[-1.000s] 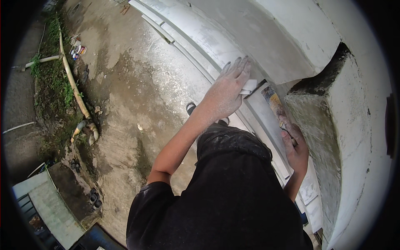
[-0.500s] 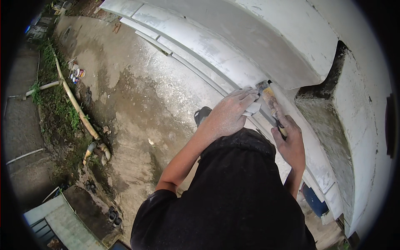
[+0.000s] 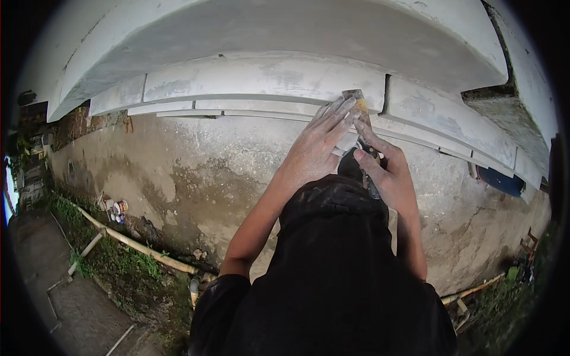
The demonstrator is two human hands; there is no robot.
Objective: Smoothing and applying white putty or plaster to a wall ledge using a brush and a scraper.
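Observation:
White dust coats my left hand, whose long fingers stretch up against the white ledge. A crumpled white sheet, perhaps sandpaper or cloth, is tucked between its palm and thumb. Just to the right, my right hand is closed around a putty knife with a worn, yellowish section below its blade. The blade points up, overlapping the ledge's lower edge, and the left fingertips touch or nearly touch the knife. My right fingers hide part of the handle.
Above the ledge hangs a broad pale overhang. A vertical gap splits the ledge right of the knife. Far below lie stained concrete ground, a long pipe, a small paint bucket and a dark blue container.
My view has turned, so the ledge now runs across the picture. The right hand has come closer to the left, and the knife now sits by the left fingertips.

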